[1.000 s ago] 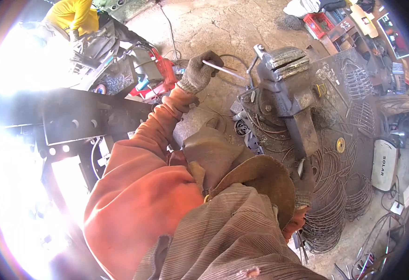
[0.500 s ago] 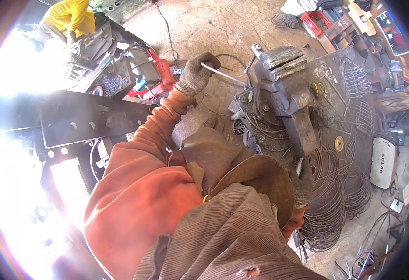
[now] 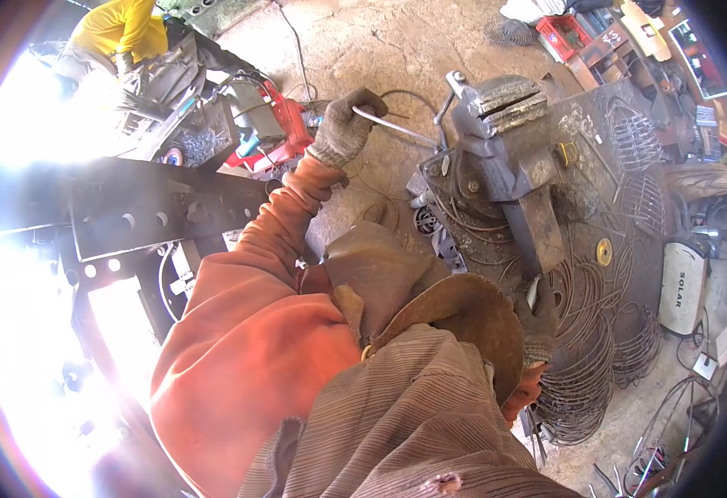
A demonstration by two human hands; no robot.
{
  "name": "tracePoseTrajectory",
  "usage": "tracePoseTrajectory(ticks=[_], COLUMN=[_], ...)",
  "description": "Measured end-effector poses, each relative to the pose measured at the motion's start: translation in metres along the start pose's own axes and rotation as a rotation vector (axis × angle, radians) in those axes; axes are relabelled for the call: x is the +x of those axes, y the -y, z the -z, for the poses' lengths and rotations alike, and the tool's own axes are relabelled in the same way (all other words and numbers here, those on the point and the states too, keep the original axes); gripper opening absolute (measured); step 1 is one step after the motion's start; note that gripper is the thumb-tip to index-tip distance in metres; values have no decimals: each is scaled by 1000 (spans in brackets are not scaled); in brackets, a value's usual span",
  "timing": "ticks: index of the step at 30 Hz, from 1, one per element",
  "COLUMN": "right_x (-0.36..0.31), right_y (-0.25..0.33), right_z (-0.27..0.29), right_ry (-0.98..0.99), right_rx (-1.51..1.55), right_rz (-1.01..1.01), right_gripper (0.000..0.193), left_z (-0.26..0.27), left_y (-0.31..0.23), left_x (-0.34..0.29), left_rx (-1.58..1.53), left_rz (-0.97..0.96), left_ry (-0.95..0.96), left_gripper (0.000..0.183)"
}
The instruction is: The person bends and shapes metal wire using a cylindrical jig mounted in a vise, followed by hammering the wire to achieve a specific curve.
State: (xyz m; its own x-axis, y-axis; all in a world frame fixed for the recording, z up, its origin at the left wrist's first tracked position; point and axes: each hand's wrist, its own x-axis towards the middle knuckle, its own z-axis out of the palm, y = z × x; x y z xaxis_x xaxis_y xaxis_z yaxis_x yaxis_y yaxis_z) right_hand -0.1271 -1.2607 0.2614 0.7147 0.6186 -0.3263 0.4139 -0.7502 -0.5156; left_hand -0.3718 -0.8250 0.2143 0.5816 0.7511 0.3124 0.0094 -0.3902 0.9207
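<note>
In a grey knitted glove, my left hand [image 3: 345, 126] is closed around the end of a pale metal rod [image 3: 405, 131]. This rod runs to the side of a heavy bench vise [image 3: 509, 170], beside the vise's own handle [image 3: 445, 112]. The vise jaws [image 3: 504, 100] stand at its far end. My right hand [image 3: 536, 319], also gloved, is at the near end of the vise, its fingers curled next to a small silvery piece [image 3: 532, 292]. The brown leather apron [image 3: 463, 311] partly covers that arm, and what the right fingers hold is hard to see.
Coils of thin wire rod [image 3: 579, 373] lie right of my right hand. A yellow disc [image 3: 603, 252] and wire racks [image 3: 636, 141] are on the metal bench. Dark perforated beam [image 3: 164, 212] stands at left. A co-worker in yellow [image 3: 123, 33] bends over far left, near a red machine [image 3: 289, 124].
My left hand has shifted very slightly up and left with the end of the rod, and its grip stays closed. The right hand keeps its place.
</note>
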Motion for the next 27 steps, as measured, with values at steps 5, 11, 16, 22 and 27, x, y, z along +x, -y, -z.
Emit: tracePoseTrajectory(ticks=[5,11,16,22,27], right_x=[-5,-2,1,-2,-6], right_y=[6,6,-15,7,22], right_z=[1,2,-6,0,6], right_ry=[-45,-23,-64,-57,24], right_rx=[-23,-5,-7,-28,-218], right_rz=[-30,-36,51,44,-92], right_gripper=[67,66,66,67,76], left_z=[-4,-7,-10,-7,-9], left_y=[4,-6,-11,1,3], left_x=[4,1,1,-4,-6], left_rx=[-4,53,101,56,55], left_rz=[7,45,4,38,42], left_ry=[18,-11,-2,-52,-71], left_gripper=[26,21,21,20,23])
